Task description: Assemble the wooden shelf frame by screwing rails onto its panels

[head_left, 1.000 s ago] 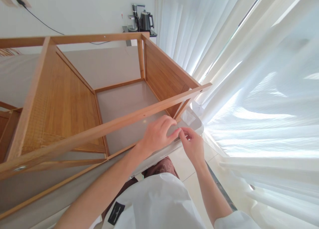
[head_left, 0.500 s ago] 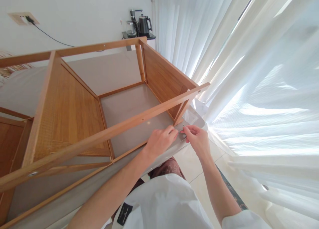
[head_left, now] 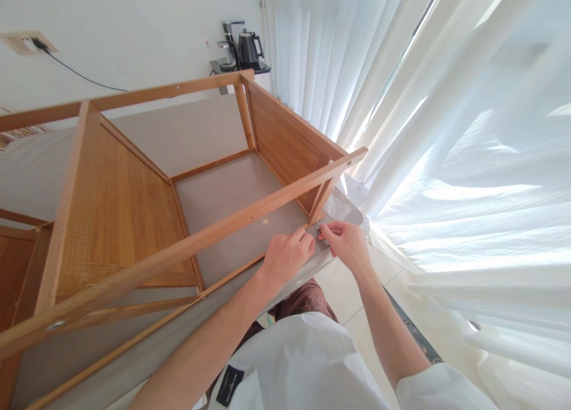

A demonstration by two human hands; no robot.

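Observation:
A wooden shelf frame [head_left: 209, 234] with slatless brown panels lies on its side on a grey covered surface [head_left: 241, 184]. At its near right corner, my left hand [head_left: 288, 255] is closed, its fingertips by the end of the lower rail; what they hold is hidden. Close beside it, my right hand [head_left: 345, 243] pinches a small, thin metal piece [head_left: 317, 225], too small to name, against the foot of the corner post [head_left: 320, 202]. The two hands' fingertips nearly meet.
White curtains [head_left: 446, 160] hang along the right side. Behind the frame, a black kettle [head_left: 248, 47] stands on a small cabinet. A cord runs from a wall socket [head_left: 29, 43]. Clear plastic [head_left: 341, 207] lies beyond the frame's right end. Pale floor tiles [head_left: 379, 267] show below.
My right hand has moved left toward the left hand and the corner post, bringing the small metal piece to the post's foot. The view has shifted slightly.

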